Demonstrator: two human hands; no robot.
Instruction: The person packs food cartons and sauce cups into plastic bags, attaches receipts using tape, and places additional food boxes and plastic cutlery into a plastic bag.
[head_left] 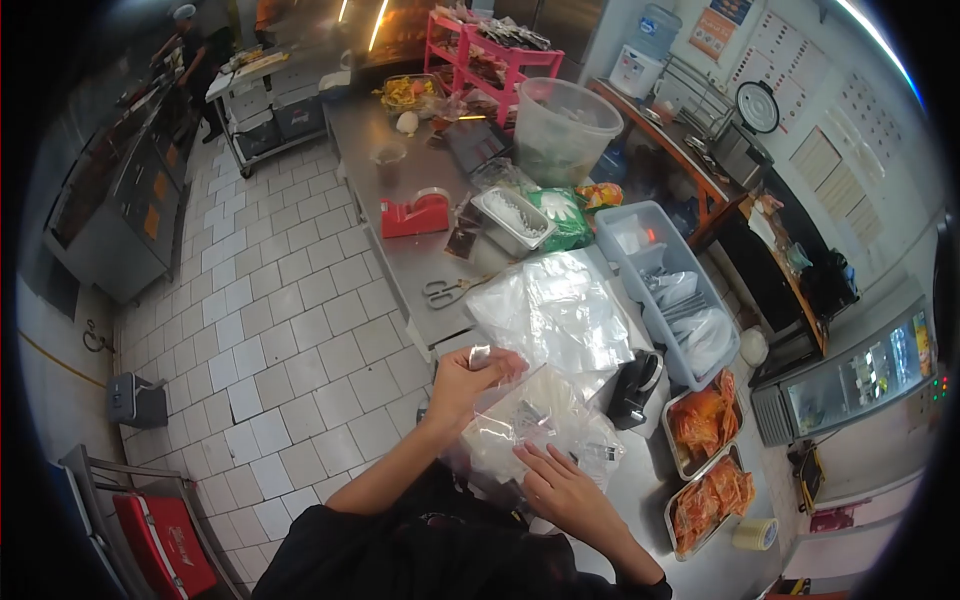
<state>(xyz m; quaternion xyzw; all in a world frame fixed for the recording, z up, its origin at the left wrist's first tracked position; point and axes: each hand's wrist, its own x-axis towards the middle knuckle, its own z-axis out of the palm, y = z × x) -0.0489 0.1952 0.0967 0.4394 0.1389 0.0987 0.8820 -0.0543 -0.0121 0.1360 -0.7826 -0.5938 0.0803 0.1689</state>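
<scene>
A clear plastic bag (530, 412) with pale contents, too blurred by the plastic to name, lies at the table's near edge. My left hand (470, 385) pinches its upper left edge between closed fingers. A small shiny strip (480, 355) shows at those fingers; I cannot make out what it is. Flat on the bag's lower right side rests my right hand (562, 490), fingers stretched out. Just beyond the bag, a stack of flat clear plastic bags (555, 310) covers the table. A black device (635, 388), perhaps a tape dispenser, stands to the right.
Scissors (447, 291) and a red tape dispenser (415, 213) lie farther back. A blue-grey bin (655, 300) holds plastic packs. Two metal trays of orange-red food (703, 420) and tape rolls (757, 534) sit at right. A large clear tub (563, 130) stands behind. A person (190, 60) is far left.
</scene>
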